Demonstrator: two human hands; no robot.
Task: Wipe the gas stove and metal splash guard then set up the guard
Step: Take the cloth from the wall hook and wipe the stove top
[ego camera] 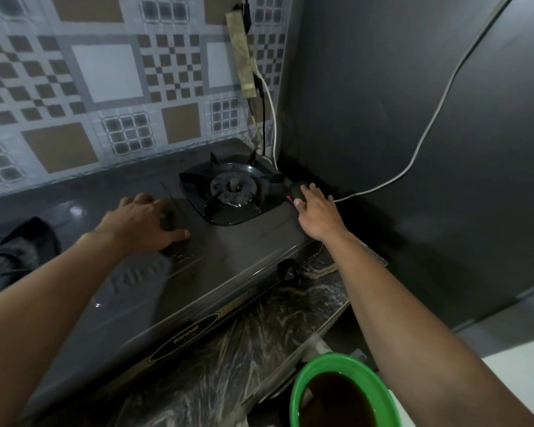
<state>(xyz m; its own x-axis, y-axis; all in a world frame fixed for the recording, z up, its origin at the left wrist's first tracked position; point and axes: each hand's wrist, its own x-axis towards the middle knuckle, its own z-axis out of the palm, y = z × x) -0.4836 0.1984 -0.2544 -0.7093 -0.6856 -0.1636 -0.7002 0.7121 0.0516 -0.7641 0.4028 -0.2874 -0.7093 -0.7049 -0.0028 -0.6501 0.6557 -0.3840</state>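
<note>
Stove fills most of the marble-patterned counter, its right end pushed into the corner where the patterned wall tile meets a dark grey side panel. Only a narrow strip of counter shows in front of it, running along the control face with its black knob. A white cable drapes across the grey panel and drops to the counter just beside the stove's right edge, and a grimy power strip hangs on the wall above the burner.

A green plastic basin sits low at the counter's front edge, holding dark brown liquid. The right burner's black pan support stands in place around the burner head; a second one shows at the far left edge.

The left hand lies flat and spread, palm down, on the stove's top between the two burners, gripping nothing. The right hand reaches to the stove's far right corner, its fingers curled over a small dark cloth or pad with a red mark, pressed against the surface just beside the pan support. I cannot pick out the splash guard.
</note>
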